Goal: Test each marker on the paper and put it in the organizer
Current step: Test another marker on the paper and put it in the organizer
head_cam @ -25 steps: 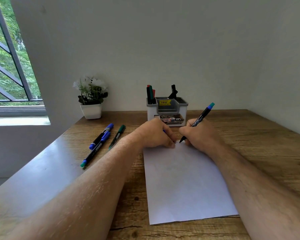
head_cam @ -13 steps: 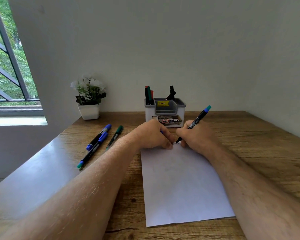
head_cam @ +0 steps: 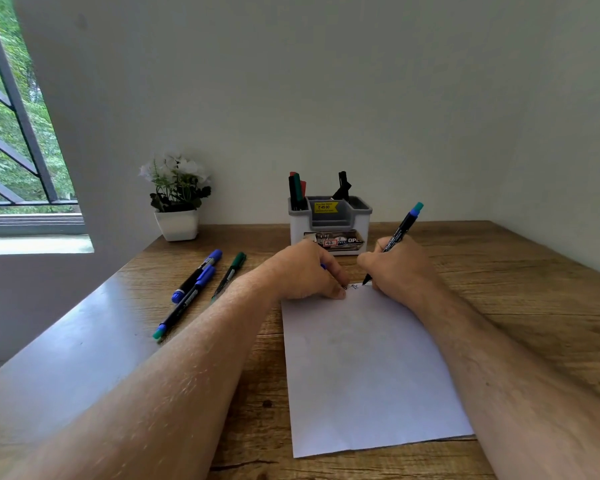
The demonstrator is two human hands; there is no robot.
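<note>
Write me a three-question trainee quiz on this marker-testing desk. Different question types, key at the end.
1. True or false: the right hand holds a marker with its tip at the far edge of the paper.
2. How many markers lie loose on the table, to the left of the left hand?
A) one B) three C) five
3. Fill in: behind the hands stands the grey and white ____, with markers already standing in it.

Key
1. True
2. B: two blue-capped markers and a green marker
3. organizer
</note>
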